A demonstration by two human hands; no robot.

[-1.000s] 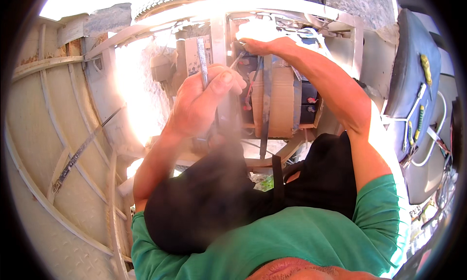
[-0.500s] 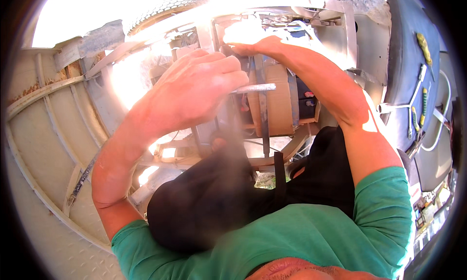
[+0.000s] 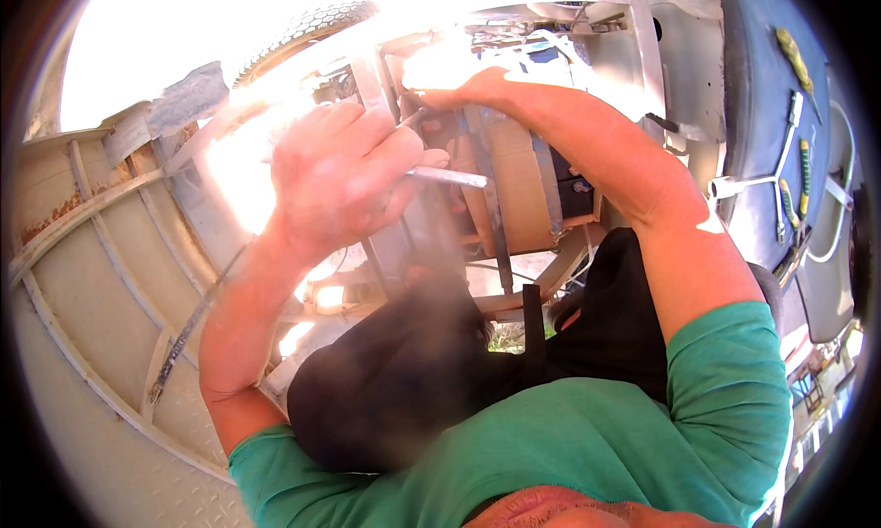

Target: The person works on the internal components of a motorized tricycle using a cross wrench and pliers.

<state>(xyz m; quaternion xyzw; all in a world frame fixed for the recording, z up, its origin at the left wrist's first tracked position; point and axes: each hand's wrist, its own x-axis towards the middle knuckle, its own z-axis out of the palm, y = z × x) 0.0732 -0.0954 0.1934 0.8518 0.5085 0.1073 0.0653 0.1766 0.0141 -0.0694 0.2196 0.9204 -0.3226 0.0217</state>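
Observation:
My left hand (image 3: 344, 175) is closed around a metal rod (image 3: 451, 177) at the upper middle. The rod's pale, worn end sticks out to the right past the fingers. Beyond it, my right hand (image 3: 450, 86) reaches in beside an upright bar of the metal frame (image 3: 372, 80). Strong glare washes out its fingers, so whatever they hold or touch is hidden. Just below the right forearm, a brown cardboard piece (image 3: 521, 184) stands beside a dark box with a strap running down past it.
On a blue padded surface at right lie a cross-shaped lug wrench (image 3: 787, 166), a screwdriver (image 3: 794, 58) and green-handled pliers (image 3: 804, 175). A tyre (image 3: 307, 34) is at upper left. A pale ribbed metal panel (image 3: 101, 280) fills the left side. Black-trousered legs are below.
My left hand has shifted left and turned a little, carrying the rod's end left and slightly nearer. My right hand stays by the frame. The whole view has tilted slightly.

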